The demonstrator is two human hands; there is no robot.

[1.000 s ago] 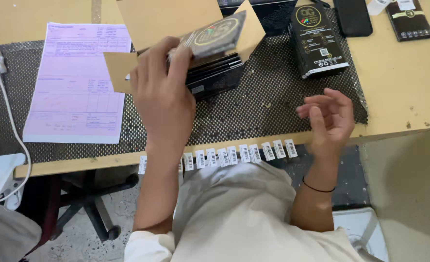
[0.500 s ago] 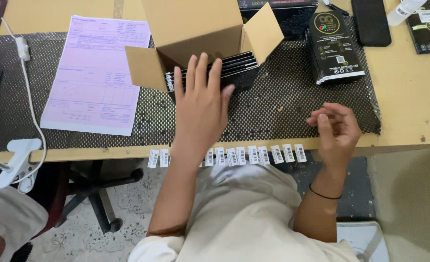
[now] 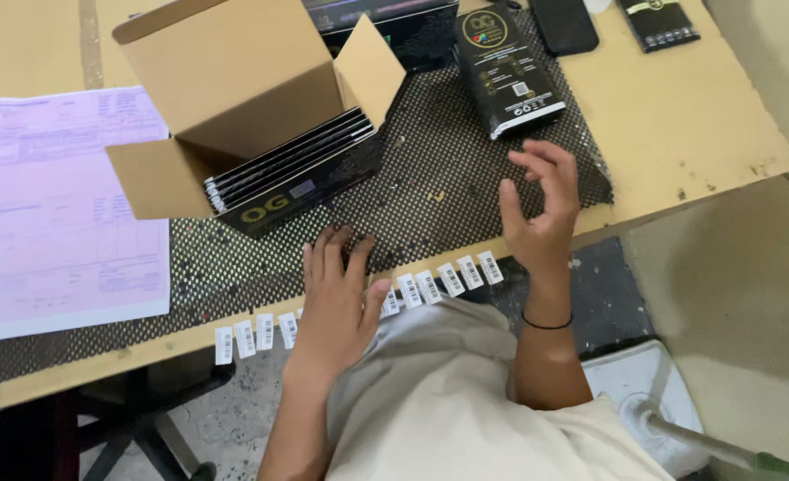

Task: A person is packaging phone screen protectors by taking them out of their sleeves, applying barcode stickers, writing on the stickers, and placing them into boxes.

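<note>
A stack of pink printed forms (image 3: 69, 209) is lying at the left of a tan wooden bench (image 3: 679, 116), partly on a black perforated mat (image 3: 430, 178). A black pouch (image 3: 508, 71) is resting at the mat's far edge, near a dark phone (image 3: 564, 24) and a small black packet (image 3: 659, 21).

Left hand (image 3: 337, 298) off the flat black boxes (image 3: 292, 169), now at counter (image 3: 679, 116) edge; right hand (image 3: 541, 209) raised higher over mat (image 3: 439, 187).

A single head-worn camera looks steeply down, close over the table's (image 3: 697, 134) near edge and the wearer's lap.
</note>
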